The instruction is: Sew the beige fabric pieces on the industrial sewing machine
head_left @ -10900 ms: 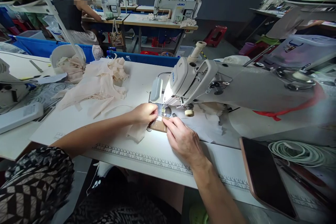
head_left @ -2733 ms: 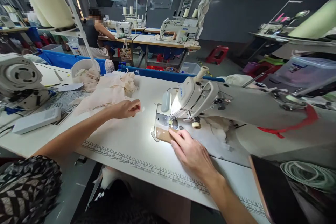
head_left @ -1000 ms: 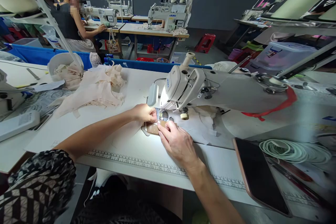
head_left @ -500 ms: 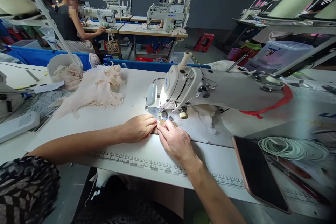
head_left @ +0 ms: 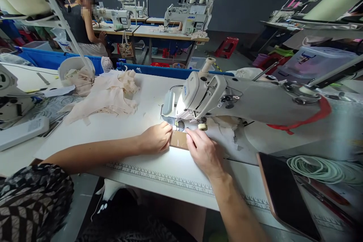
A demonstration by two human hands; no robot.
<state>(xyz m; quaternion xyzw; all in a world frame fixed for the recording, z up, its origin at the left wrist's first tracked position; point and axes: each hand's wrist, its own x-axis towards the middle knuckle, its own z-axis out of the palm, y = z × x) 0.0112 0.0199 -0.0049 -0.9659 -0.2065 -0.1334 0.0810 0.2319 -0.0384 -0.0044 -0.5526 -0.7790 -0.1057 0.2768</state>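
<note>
My left hand [head_left: 157,137] is at the left of the sewing machine's [head_left: 195,96] needle area, its fingers curled and pressed together. What it pinches, if anything, is hidden; a small white bit shows by its fingertips. My right hand [head_left: 202,150] is to the right of the needle area, thumb and forefinger close together at the right end of a brown plate [head_left: 179,140]. Anything between those fingers is too small to make out. The plate lies flat between both hands, just in front of the lit presser foot [head_left: 179,124].
Cream fabric pieces [head_left: 104,96] lie piled on the left, beside a white container [head_left: 64,69] of cloth. A phone [head_left: 287,193] and a coil of pale cord [head_left: 312,168] sit at right. A printed ruler [head_left: 170,181] runs along the front edge. A co-worker [head_left: 82,26] sits beyond.
My right hand has moved right, away from my left, uncovering the brown plate between them. The whole view has shifted slightly right. The co-worker's hand has drawn back from their table.
</note>
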